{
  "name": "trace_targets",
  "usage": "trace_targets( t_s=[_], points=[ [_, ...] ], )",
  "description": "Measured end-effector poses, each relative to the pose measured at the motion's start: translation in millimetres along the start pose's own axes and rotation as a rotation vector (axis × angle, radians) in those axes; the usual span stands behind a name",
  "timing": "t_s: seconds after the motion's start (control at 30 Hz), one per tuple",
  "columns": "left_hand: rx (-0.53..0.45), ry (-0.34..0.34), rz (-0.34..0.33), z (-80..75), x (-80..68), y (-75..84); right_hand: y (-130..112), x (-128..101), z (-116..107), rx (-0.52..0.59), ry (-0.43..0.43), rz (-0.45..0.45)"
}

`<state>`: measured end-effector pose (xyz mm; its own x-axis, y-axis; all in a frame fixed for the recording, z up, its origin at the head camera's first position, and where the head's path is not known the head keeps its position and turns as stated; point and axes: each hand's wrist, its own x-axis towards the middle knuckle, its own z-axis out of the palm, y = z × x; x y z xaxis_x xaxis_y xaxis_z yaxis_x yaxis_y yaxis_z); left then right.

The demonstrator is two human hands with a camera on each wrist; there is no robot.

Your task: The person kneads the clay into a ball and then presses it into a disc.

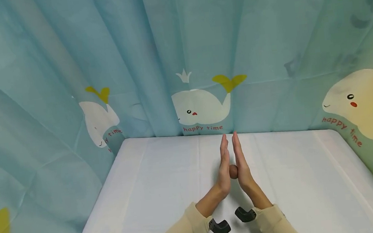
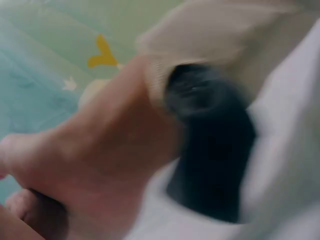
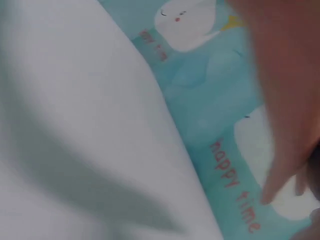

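In the head view a small brown ball is caught between two facing palms, above the white table. My left hand presses it from the left, fingers straight and pointing away from me. From the other side my right hand presses it, also with straight fingers. The fingertips of the two hands stand slightly apart. The left wrist view shows the ball as a dark brown patch by the left palm. At the edge of the right wrist view, the ball is partly cut off beside a blurred hand.
The white table lies beneath the hands. A blue-green curtain with printed whales and words stands around its far side and both flanks. Black wrist mounts sit at the cuffs of the cream sleeves.
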<state>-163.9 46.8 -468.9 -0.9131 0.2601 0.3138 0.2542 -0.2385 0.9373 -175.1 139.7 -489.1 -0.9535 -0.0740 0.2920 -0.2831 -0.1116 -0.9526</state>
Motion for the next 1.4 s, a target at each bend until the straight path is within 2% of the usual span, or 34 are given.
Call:
trace_targets(
  t_s=[0.1,0.2,0.3,0.43,0.5,0.63,0.73,0.8,0.9,1.07,1.2,1.4],
  points=[
    [0.024,0.000,0.029,-4.1,10.0,0.3,1.1,-4.7,7.1,0.033,-0.012,-0.004],
    [0.029,0.026,0.038,-8.3,18.7,-6.1,-4.9,-7.5,13.2,0.018,-0.019,-0.055],
    [0.024,0.047,0.004,-11.3,21.4,-14.2,-14.1,-7.7,16.6,-0.043,-0.014,-0.096],
    [0.027,0.031,-0.052,-10.7,16.3,-20.4,-24.0,-2.5,15.2,-0.115,-0.006,-0.125],
    [0.027,0.011,-0.052,-8.5,12.5,-19.0,-25.9,2.1,11.7,-0.116,0.000,-0.130],
    [0.027,-0.040,-0.012,-3.3,6.1,-9.6,-21.2,9.6,2.2,-0.081,0.020,-0.108],
    [0.027,-0.051,0.036,-2.4,7.4,-1.8,-14.6,8.3,0.3,-0.025,0.013,-0.069],
    [0.030,-0.041,0.053,-4.1,11.7,1.5,-11.9,4.6,3.6,0.015,0.000,-0.048],
    [0.034,0.006,0.044,-8.5,21.1,2.6,-12.0,-1.3,12.2,0.038,-0.006,-0.050],
    [0.036,0.057,0.012,-14.4,30.8,-6.4,-21.3,-6.2,22.4,-0.047,-0.001,-0.124],
    [0.039,0.020,0.000,-10.0,24.1,-10.6,-28.6,-1.6,18.3,-0.118,0.020,-0.138],
    [0.016,-0.015,0.009,0.3,9.6,-5.2,-24.8,9.2,3.7,-0.094,0.033,-0.152]
  ],
)
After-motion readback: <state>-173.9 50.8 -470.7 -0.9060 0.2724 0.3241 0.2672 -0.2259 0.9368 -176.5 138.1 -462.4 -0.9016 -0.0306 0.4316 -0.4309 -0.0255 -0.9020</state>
